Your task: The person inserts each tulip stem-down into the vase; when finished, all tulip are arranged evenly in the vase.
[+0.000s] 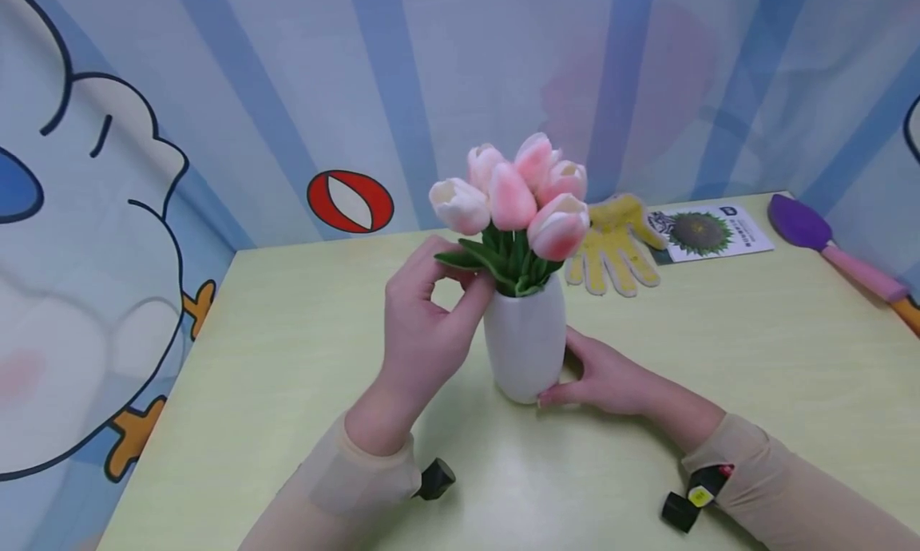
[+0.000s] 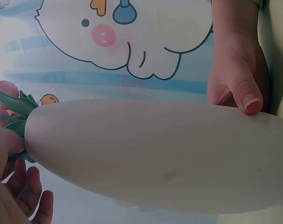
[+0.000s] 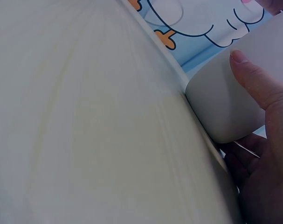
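A white vase (image 1: 525, 343) stands upright on the table, filled with pink-and-white artificial tulips (image 1: 512, 200) and green leaves (image 1: 496, 263). At the vase's rim, my left hand (image 1: 427, 319) pinches the leaves between thumb and forefinger; its other fingers (image 2: 31, 191) hang loosely curled in the left wrist view. Low on the vase's right side, my right hand (image 1: 607, 375) holds the base, with the thumb (image 3: 253, 77) on the near face and the fingers reaching behind. The stems inside the vase are hidden.
Behind the vase lies a yellow glove (image 1: 614, 251), beside a card with a plant picture (image 1: 711, 233). A purple spatula with a pink handle (image 1: 858, 271) rests at the right back edge of the pale table (image 1: 302, 359). Cartoon-printed cloth (image 1: 287, 96) hangs behind.
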`<state>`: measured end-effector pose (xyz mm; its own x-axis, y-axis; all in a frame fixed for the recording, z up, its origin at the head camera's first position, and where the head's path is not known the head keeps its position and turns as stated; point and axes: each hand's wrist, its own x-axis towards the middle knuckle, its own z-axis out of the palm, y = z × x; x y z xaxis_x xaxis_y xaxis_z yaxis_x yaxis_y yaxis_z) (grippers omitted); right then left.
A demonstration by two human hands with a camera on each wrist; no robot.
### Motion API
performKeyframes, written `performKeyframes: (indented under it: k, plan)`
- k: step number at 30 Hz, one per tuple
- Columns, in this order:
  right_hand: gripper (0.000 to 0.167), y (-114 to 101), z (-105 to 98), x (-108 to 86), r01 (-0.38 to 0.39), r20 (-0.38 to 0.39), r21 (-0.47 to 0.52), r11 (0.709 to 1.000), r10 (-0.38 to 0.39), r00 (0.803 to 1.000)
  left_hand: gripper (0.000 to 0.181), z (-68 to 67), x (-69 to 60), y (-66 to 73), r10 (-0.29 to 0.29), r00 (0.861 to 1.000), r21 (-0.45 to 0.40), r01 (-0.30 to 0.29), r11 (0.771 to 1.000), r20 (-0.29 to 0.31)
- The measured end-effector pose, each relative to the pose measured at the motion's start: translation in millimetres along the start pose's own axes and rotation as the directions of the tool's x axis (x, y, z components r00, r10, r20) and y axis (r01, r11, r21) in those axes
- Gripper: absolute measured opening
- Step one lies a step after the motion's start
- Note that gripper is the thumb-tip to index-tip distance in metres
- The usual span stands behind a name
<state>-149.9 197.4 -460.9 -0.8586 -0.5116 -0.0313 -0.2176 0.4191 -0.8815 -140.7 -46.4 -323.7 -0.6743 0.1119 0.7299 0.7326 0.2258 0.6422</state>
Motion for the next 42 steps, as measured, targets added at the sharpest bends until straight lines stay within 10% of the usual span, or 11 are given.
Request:
performKeyframes:
  k: [42]
  plan:
    - [0.096, 3.2, 2.3, 0.8, 0.004, -0.009, -0.015, 1.000, -0.004, 1.000, 0.010, -1.1, -2.1, 1.6, -0.054, 0.994, -0.031, 0.057, 0.998, 0.092]
